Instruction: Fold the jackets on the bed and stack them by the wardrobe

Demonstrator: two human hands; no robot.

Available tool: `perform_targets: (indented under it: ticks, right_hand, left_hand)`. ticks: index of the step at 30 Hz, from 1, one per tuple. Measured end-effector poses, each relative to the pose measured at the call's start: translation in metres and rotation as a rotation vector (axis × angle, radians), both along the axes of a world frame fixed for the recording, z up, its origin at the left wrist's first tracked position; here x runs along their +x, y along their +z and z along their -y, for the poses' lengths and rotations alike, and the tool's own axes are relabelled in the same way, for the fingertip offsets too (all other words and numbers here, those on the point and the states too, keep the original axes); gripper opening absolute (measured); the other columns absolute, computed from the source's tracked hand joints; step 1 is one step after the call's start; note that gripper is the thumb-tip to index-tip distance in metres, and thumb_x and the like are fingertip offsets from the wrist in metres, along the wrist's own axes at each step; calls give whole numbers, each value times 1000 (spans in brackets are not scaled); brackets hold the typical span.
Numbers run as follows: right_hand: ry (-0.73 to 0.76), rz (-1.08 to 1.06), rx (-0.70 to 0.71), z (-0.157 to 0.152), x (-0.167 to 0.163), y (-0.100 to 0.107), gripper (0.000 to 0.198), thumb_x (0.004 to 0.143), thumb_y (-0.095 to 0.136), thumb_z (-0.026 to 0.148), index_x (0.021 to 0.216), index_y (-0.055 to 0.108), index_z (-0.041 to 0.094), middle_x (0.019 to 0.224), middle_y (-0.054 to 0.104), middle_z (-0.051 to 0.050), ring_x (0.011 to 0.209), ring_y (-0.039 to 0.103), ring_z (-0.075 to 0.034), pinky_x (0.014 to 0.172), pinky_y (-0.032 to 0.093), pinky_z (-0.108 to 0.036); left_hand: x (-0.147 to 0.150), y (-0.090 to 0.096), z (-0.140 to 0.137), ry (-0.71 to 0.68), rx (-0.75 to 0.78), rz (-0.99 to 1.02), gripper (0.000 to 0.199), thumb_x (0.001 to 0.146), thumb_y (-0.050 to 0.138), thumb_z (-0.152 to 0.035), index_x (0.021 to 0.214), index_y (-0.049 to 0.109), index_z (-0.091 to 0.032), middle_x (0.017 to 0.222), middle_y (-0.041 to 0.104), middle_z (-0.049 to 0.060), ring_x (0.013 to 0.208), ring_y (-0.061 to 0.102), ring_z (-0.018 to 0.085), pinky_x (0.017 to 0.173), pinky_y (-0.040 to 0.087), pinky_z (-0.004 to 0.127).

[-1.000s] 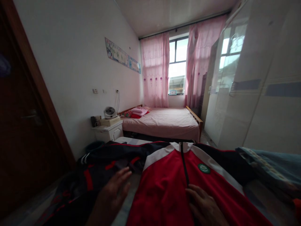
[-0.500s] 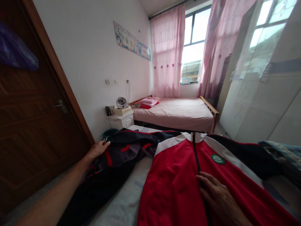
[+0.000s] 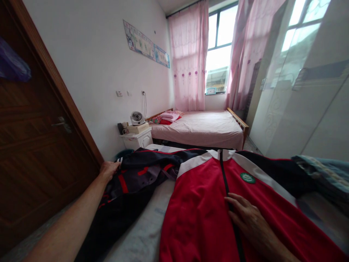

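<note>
A red, white and black zip-up jacket [image 3: 196, 196] lies spread face up, with a black zip down its front and a green round badge [image 3: 248, 177] on the chest. My left hand [image 3: 109, 169] is closed on the striped cuff at the end of the jacket's dark sleeve [image 3: 152, 157], which stretches out to the left. On the jacket front beside the zip rests my right hand [image 3: 249, 214], palm down with its fingers extended. Beneath the held sleeve is a dark garment [image 3: 136, 180] with red and grey patches.
Pale bedding [image 3: 147, 222] shows under the clothes. Folded blue-grey fabric [image 3: 324, 169] lies at the right. Beyond are a white bedside cabinet [image 3: 137, 140] with a small fan [image 3: 137, 118] and a bed [image 3: 201, 127]. A wooden door [image 3: 35, 145] stands left, a wardrobe [image 3: 294, 102] right.
My left hand has moved a little to the left with the cuff, and the sleeve reaches out slightly straighter. My right hand stays on the jacket front. The view has shifted slightly.
</note>
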State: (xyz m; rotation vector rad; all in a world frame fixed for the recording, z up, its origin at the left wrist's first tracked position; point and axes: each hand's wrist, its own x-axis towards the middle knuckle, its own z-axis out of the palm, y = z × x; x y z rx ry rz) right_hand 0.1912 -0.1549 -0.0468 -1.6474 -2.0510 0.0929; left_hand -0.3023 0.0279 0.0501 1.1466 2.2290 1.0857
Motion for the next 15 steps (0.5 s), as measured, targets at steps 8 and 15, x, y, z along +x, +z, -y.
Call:
perform_targets:
  ticks: [8, 15]
  right_hand:
    - [-52, -49, -59, 6, -13, 18, 32, 85, 43, 27, 112, 60, 22, 126, 55, -10, 115, 52, -22, 96, 41, -42]
    - [-54, -53, -60, 7, -15, 23, 30, 87, 46, 27, 113, 59, 22, 126, 54, -9, 115, 51, -22, 97, 40, -40]
  left_hand:
    - [88, 96, 14, -321, 496, 267, 32, 92, 39, -17, 122, 44, -13, 108, 59, 0, 93, 57, 11, 81, 51, 26]
    - [217, 113, 128, -1078, 623, 218, 24, 78, 58, -24, 101, 60, -18, 112, 61, -1, 98, 60, 18, 85, 52, 32]
